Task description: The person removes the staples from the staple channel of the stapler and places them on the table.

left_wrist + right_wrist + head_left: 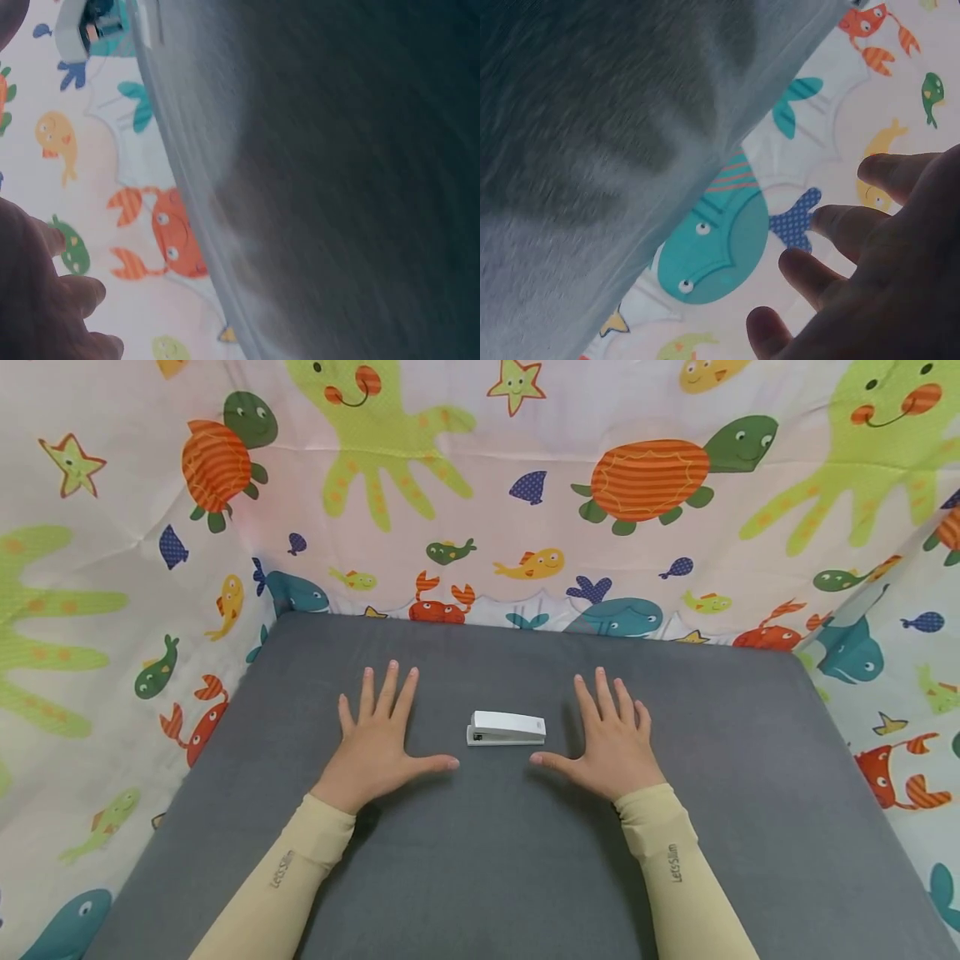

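A white stapler (507, 728) lies on the grey table between the two hands in the head view, its long side running left to right. To its left, the left hand (378, 743) is spread with straight fingers and the thumb pointing toward the stapler, apart from it. On the other side the right hand (609, 739) is also spread, its thumb near the stapler's lower right end without touching. Neither hand holds anything. Part of the stapler (73, 34) shows at the upper left of the left wrist view. Fingers (810, 274) of the right hand show in the right wrist view.
The grey cloth-covered table (480, 877) reaches to a curtain (465, 435) printed with sea animals, which stands along its back and both sides. Cream sleeves (277, 868) cover both forearms.
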The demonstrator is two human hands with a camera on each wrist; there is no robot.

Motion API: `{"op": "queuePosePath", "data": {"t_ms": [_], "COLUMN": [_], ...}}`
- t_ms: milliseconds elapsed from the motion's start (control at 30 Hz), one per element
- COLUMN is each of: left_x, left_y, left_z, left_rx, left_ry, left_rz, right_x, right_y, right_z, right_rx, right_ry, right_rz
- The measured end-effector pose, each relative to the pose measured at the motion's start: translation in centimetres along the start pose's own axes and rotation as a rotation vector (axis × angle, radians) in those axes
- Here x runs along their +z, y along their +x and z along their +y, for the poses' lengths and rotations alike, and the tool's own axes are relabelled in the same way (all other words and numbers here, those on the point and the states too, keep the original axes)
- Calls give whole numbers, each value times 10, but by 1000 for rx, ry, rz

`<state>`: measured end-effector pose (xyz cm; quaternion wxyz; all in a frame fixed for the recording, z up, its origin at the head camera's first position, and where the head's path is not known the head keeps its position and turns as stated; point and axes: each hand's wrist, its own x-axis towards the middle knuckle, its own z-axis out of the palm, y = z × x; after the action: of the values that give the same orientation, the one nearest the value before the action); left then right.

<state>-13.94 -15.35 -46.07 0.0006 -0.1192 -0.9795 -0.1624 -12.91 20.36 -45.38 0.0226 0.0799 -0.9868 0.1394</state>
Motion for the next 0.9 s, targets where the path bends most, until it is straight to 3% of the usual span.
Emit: {"op": "queuePosePath", "data": {"t_ms": [367, 633, 900], "left_x": [10, 18, 25], "left_y": [18, 23, 24], "left_z": [40, 47, 48], "left_rx": [79, 202, 243], "left_ry": [-91, -141, -237], "left_rz": [-33, -27, -47], "right_x": [2, 3, 10], "right_y": [12, 17, 28], "right_z": [-24, -42, -61], "right_rx": [-61, -127, -228], "right_ry": [4, -13, -29], "right_rz": [-27, -28, -4]}}
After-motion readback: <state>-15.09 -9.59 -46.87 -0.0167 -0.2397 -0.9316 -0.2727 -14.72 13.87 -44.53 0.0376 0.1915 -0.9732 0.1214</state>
